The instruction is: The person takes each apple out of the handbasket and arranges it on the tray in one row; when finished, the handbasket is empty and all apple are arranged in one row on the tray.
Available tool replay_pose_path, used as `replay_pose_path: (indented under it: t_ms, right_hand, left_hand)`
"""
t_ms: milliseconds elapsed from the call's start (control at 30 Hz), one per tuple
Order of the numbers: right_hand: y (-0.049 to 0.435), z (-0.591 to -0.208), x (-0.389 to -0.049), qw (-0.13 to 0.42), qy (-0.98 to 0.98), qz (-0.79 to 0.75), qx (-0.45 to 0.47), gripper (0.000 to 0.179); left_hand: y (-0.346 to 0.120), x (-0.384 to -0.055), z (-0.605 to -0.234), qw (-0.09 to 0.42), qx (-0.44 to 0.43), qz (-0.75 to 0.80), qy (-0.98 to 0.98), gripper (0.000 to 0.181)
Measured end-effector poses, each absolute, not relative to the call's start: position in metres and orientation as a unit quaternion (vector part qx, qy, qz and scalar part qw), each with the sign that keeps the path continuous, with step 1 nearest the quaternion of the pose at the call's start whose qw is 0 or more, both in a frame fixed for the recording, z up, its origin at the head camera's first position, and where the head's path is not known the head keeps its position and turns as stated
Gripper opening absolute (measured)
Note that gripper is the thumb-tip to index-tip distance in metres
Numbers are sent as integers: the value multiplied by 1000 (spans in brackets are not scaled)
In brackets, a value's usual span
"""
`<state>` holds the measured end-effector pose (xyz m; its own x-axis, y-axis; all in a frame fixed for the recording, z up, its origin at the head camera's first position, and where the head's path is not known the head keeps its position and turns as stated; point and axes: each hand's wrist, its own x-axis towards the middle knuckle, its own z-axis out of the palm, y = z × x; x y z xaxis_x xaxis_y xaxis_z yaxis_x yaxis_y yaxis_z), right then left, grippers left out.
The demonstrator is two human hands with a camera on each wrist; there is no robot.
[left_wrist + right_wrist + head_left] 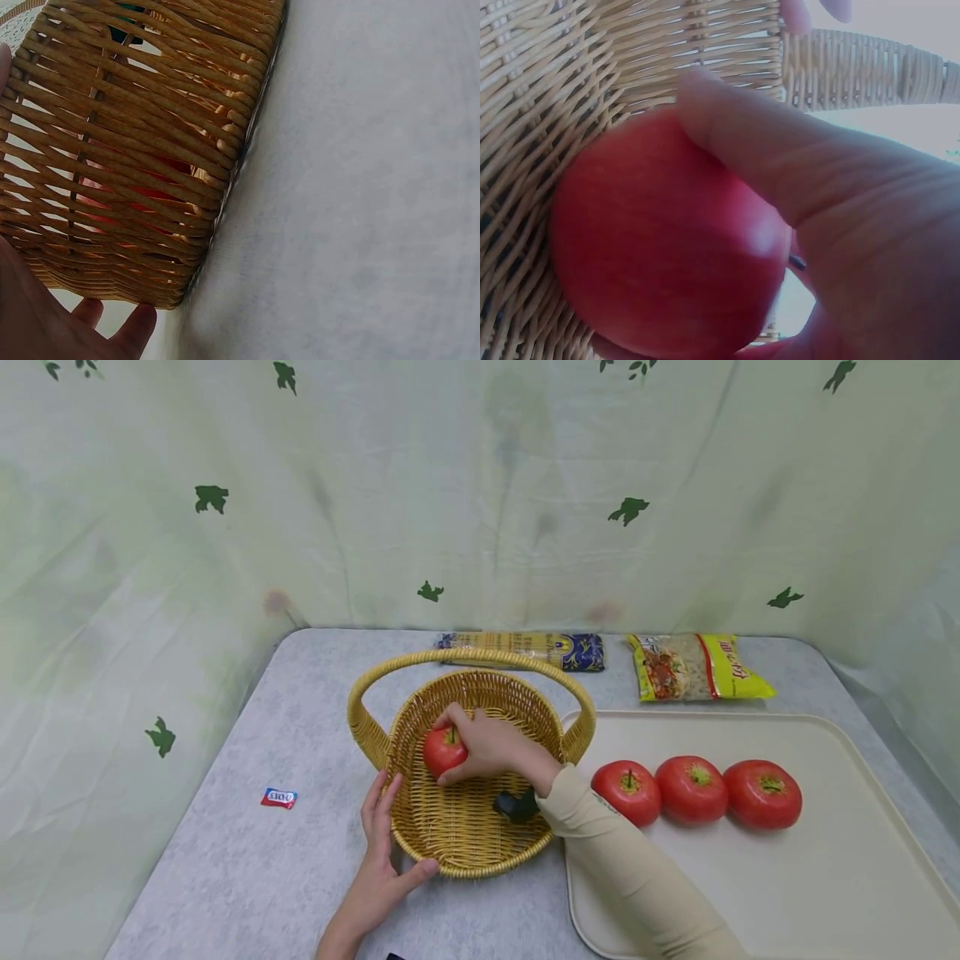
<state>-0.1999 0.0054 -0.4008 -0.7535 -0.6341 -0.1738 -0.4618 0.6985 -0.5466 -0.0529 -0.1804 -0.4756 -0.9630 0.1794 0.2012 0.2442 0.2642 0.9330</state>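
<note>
A red apple (444, 752) is inside the yellow wicker basket (480, 870), toward its left side. My right hand (486, 745) reaches in under the arched handle and grips this apple between thumb and fingers. The right wrist view shows the apple (667, 232) up close, against the woven wall, with the thumb across its top. My left hand (382, 852) touches the basket's outside at the front left, fingers straight and spread from the thumb. Through the weave in the left wrist view, some red shows behind the basket wall (135, 127).
A cream tray (847, 877) on the right holds a row of three red apples (690, 789). Behind lie a long noodle packet (525, 649) and a yellow food bag (697, 668). A small red-and-blue wrapper (279, 797) lies left. A black object (516, 806) sits by the right wrist.
</note>
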Motion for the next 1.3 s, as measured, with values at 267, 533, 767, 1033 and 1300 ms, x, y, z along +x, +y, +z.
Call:
replay_pose_path:
  t_ms: [267, 533, 767, 1033, 1300]
  right_hand:
    - [11, -396, -195, 201, 888, -271, -313, 68]
    - [15, -396, -193, 171, 901, -228, -327, 69]
    - [19, -396, -191, 149, 914, -192, -325, 69]
    - [25, -395, -186, 133, 923, -177, -315, 70]
    - [30, -390, -178, 108, 931, -162, -310, 68]
  left_hand:
    - [-181, -53, -477, 31, -134, -590, -796, 105]
    - [-181, -54, -479, 29, -130, -589, -797, 105]
    - [-181, -53, -481, 30, -130, -588, -798, 104]
    - [-180, -53, -478, 30, -134, -588, -797, 104]
    - [-180, -55, -479, 34, -137, -588, -797, 105]
